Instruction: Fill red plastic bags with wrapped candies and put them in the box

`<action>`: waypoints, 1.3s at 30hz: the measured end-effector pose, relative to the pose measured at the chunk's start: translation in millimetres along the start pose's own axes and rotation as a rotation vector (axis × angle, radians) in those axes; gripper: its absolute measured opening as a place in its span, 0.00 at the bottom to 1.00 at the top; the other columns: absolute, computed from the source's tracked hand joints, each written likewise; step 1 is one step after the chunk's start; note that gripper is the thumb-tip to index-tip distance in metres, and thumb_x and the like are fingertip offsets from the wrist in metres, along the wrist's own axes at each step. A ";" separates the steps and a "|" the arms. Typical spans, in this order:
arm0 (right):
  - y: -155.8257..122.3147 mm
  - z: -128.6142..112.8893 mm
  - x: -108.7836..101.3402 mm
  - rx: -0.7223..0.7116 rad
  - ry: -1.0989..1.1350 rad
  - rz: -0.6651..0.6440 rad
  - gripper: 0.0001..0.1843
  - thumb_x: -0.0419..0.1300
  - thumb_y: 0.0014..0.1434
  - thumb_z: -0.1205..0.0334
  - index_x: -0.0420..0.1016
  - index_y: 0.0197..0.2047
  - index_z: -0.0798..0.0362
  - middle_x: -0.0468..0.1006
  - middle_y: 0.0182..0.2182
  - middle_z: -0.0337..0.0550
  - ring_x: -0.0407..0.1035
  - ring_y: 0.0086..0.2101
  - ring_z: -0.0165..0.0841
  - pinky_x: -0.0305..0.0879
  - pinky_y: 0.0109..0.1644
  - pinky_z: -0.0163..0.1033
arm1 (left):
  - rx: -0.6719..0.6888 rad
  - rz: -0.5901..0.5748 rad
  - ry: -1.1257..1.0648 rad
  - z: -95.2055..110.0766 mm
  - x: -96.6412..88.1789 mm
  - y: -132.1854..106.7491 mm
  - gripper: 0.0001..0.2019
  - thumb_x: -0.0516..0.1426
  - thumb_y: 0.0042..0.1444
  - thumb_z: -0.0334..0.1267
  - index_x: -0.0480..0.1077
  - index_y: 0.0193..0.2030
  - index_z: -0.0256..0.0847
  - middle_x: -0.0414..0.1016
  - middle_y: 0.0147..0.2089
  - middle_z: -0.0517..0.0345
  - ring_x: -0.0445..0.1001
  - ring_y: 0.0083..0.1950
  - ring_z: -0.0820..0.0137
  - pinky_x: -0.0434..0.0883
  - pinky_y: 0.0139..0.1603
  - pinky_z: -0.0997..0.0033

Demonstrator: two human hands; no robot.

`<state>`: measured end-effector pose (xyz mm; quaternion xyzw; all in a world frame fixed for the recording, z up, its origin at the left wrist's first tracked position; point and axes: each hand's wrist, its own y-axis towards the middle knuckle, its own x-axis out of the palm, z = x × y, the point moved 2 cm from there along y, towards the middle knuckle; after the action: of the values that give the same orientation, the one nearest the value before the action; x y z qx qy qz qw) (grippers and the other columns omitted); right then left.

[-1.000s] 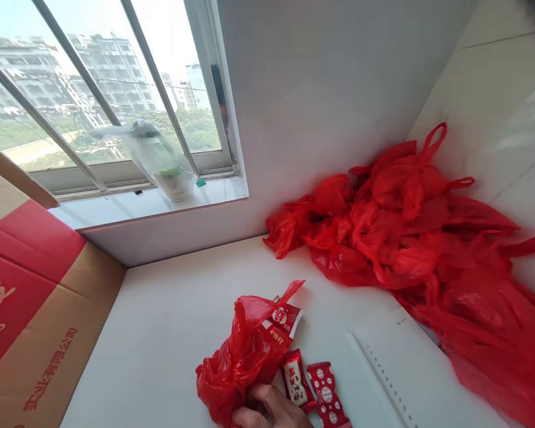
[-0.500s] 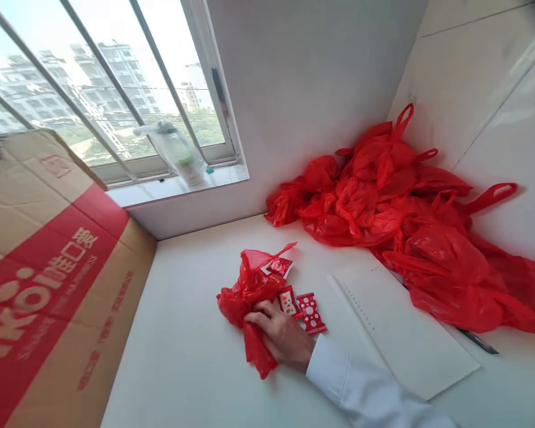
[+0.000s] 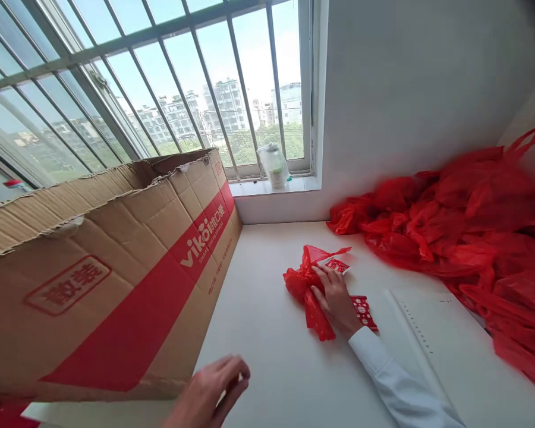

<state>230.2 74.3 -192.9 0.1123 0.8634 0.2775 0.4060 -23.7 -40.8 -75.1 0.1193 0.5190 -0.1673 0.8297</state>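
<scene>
One red bag (image 3: 299,285) | left of right grip (image 3: 337,300), touching | left grip (image 3: 211,389) apart

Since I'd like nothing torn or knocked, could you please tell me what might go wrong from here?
The red plastic bag under the right hand could tear if pulled. That hand might also nudge the dotted red packet by its wrist. The left hand, near the cardboard box, could bump it.
</scene>
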 end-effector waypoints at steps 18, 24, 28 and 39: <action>6.6 18.4 13.3 0.226 0.004 0.224 0.06 0.52 0.58 0.62 0.69 0.32 0.51 0.74 0.30 0.39 0.63 0.34 0.36 0.56 0.42 0.41 | 0.321 0.030 -0.143 -36.4 54.7 209.2 0.04 0.59 0.51 0.34 0.69 0.28 0.41 0.72 0.29 0.60 0.66 0.36 0.70 0.63 0.39 0.70; 4.7 27.5 12.7 0.343 0.158 0.334 0.07 0.49 0.58 0.61 0.66 0.33 0.52 0.73 0.32 0.42 0.65 0.34 0.35 0.60 0.40 0.40 | 0.154 0.137 -0.337 -72.4 26.0 202.9 0.04 0.56 0.52 0.35 0.70 0.29 0.40 0.69 0.29 0.62 0.66 0.33 0.72 0.63 0.37 0.72; 5.4 18.0 18.0 0.205 0.061 0.267 0.11 0.52 0.53 0.63 0.66 0.41 0.53 0.73 0.38 0.46 0.65 0.40 0.39 0.60 0.46 0.46 | 0.194 0.127 -0.272 -61.6 26.3 197.2 0.11 0.56 0.47 0.30 0.69 0.39 0.42 0.71 0.38 0.59 0.67 0.43 0.68 0.65 0.44 0.68; 8.8 -5.1 21.5 -0.089 -0.070 0.192 0.06 0.57 0.58 0.64 0.72 0.41 0.49 0.76 0.35 0.39 0.64 0.40 0.36 0.58 0.51 0.46 | 0.355 -0.063 -0.114 -22.2 48.8 200.1 0.03 0.56 0.52 0.30 0.67 0.28 0.41 0.73 0.33 0.59 0.66 0.41 0.68 0.63 0.44 0.67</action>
<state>212.2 88.6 -199.0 0.1860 0.8207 0.3490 0.4123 58.2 143.2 -123.8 0.2377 0.4370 -0.2886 0.8181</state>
